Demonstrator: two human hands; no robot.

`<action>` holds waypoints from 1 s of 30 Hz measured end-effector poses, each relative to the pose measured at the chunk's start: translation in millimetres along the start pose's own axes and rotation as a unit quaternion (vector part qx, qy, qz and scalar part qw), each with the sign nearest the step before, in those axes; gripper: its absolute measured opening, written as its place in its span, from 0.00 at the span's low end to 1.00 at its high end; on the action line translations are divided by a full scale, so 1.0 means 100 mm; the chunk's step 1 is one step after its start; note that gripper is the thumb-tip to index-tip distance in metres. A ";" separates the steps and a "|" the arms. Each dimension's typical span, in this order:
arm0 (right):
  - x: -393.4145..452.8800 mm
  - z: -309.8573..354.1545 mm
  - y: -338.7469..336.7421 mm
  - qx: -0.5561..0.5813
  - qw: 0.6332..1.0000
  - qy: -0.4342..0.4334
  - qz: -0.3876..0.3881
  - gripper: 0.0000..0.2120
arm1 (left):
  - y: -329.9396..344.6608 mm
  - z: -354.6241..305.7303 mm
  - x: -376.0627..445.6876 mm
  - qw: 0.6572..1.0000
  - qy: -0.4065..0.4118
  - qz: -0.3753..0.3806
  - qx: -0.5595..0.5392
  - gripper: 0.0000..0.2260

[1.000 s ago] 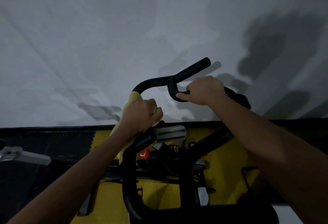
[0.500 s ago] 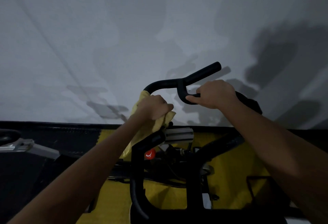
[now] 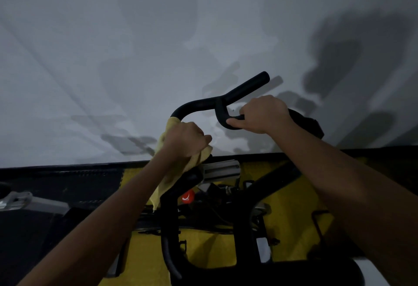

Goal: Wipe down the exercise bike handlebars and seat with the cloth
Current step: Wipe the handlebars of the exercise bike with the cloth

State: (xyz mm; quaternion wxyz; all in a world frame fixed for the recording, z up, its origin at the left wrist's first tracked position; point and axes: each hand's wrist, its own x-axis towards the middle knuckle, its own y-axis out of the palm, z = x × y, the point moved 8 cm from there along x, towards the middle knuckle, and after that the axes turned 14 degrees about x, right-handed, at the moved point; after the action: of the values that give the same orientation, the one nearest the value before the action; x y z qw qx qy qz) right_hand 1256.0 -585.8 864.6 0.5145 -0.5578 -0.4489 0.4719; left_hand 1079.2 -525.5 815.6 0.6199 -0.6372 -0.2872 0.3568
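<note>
Against a pale wall, my left grip (image 3: 185, 141) clenches the yellow cloth (image 3: 168, 172) around the handlebars (image 3: 203, 104)' left bend while my right grip (image 3: 264, 113) holds the inner loop, so next I'd slide the cloth along toward the far horn.

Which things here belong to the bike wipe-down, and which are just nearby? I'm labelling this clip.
Job: yellow cloth, handlebars, left hand gripping the cloth, right hand holding the bar.
Nearby: red knob, yellow floor mat, grey wall.
</note>
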 end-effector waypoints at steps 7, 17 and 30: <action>-0.01 -0.01 0.02 0.014 1.000 0.005 0.007 0.35 | 0.28 -0.19 0.17 0.937 0.030 0.326 -0.126 0.11; 0.02 -0.01 0.03 0.015 1.000 -0.001 0.001 0.36 | -0.14 0.00 -0.47 0.974 0.093 -0.190 -0.077 0.13; 0.02 -0.01 0.04 0.010 1.000 -0.005 0.004 0.35 | 0.34 -0.18 0.26 0.941 0.057 0.322 -0.084 0.10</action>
State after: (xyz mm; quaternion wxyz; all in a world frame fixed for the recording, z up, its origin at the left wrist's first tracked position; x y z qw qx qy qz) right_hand 1257.8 -584.3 860.7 0.5155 -0.5521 -0.4446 0.4815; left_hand 1106.8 -517.3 778.3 0.4316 -0.7645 -0.0596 0.4751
